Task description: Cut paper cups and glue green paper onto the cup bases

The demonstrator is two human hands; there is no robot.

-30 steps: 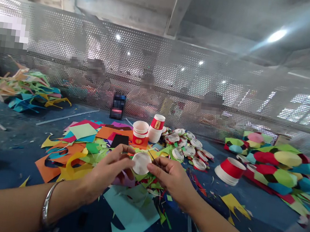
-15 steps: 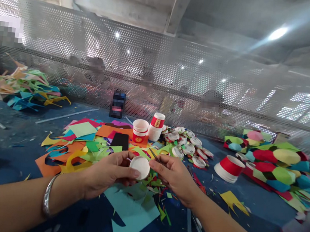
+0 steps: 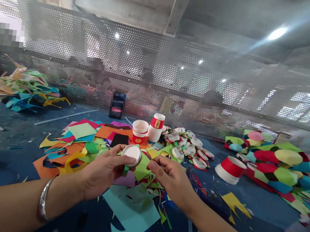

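My left hand [image 3: 103, 166], with a silver bangle on its wrist, grips a small round white disc [image 3: 131, 154] between thumb and fingers. Some green paper shows at the disc's edge, under and beside it. Just to the right, my right hand [image 3: 171, 176] is closed with thumb and index finger pinched together; what lies between them is too small to make out. Below both hands lies a light teal sheet [image 3: 131, 213] with a cut-out. Coloured paper scraps [image 3: 79, 152] spread behind and left of my left hand.
Stacked paper cups [image 3: 157, 127] and a phone [image 3: 117, 104] stand at the back. A heap of white-rimmed discs [image 3: 189, 148] lies right of them. Further right are a red-and-white cup stack [image 3: 230, 169] and colourful paper pieces [image 3: 276, 164]. A perforated screen [image 3: 139, 61] rises behind.
The white disc in my left hand has shifted left and up, and green paper now shows around it. The dark pointed tool seen at my right hand is no longer visible there.
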